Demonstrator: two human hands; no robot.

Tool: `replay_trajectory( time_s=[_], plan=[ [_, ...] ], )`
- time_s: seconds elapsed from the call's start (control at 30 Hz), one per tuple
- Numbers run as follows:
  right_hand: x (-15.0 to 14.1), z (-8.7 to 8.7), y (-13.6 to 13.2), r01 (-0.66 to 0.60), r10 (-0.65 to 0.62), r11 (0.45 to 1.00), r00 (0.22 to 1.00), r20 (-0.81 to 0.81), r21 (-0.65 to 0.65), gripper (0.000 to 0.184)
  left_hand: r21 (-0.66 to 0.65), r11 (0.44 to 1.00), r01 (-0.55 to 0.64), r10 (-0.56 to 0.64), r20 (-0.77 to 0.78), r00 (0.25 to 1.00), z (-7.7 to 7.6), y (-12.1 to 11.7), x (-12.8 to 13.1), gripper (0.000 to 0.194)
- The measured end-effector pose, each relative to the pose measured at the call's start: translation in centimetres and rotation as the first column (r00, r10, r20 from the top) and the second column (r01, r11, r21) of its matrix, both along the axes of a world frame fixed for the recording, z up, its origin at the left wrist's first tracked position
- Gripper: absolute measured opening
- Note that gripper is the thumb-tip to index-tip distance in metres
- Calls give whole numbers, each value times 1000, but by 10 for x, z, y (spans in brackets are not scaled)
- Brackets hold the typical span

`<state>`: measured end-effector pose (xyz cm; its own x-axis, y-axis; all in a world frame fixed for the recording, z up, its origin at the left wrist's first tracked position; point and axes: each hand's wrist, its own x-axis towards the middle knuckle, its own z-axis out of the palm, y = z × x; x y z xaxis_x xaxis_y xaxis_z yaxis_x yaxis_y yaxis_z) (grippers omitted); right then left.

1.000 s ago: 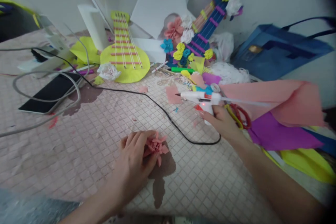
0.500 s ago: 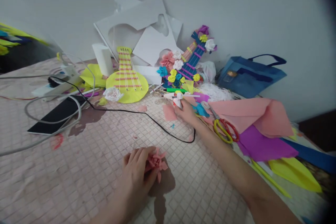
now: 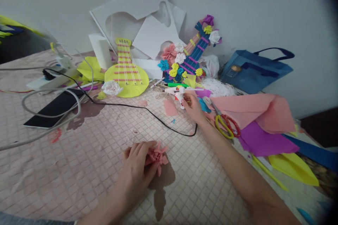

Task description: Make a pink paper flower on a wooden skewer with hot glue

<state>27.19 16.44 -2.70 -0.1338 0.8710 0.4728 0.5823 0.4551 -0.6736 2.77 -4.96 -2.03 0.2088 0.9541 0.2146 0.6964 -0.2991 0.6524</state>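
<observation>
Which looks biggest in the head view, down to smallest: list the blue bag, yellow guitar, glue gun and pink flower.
1. Blue bag
2. Yellow guitar
3. Glue gun and pink flower: unsure; the flower lies nearer and is partly covered by the left hand.

Bare tabletop [image 3: 195, 179] gives free passage between the left hand [image 3: 141, 161], closed about a pink paper flower [image 3: 158, 156], and the right forearm [image 3: 227, 156], with the black cord [image 3: 126, 105] crossing beyond. Farther back, the yellow paper guitar [image 3: 126, 74] and the glue gun [image 3: 178, 93] at the right fingertips obstruct reach. Scissors [image 3: 221, 115] and pink paper [image 3: 253, 107] encumber the right side; a looped grey cable [image 3: 79, 104] overlies a dark flat device [image 3: 58, 103] leftward.
</observation>
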Motion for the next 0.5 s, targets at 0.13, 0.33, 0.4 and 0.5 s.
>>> replay_trajectory(
  time_s=[0.13, 0.33, 0.4, 0.5],
  plan=[
    [1, 0, -3, 23, -23, 1000, 1000, 8, -3, 36, -10, 1000, 5, -5, 15, 1000, 4, 1, 0, 34],
    [0, -6, 1, 57, -55, 998, 997, 51, -23, 35, -18, 993, 117, -117, 0, 993, 9, 10, -5, 36],
    [-1, -8, 2, 69, -69, 997, 996, 53, -16, 33, -18, 987, 157, -157, 0, 988, 10, 15, -7, 38],
    [-1, -8, 2, 108, -108, 994, 993, 50, 14, 30, -42, 977, 211, -211, 8, 977, 14, 24, -9, 37]
  ],
)
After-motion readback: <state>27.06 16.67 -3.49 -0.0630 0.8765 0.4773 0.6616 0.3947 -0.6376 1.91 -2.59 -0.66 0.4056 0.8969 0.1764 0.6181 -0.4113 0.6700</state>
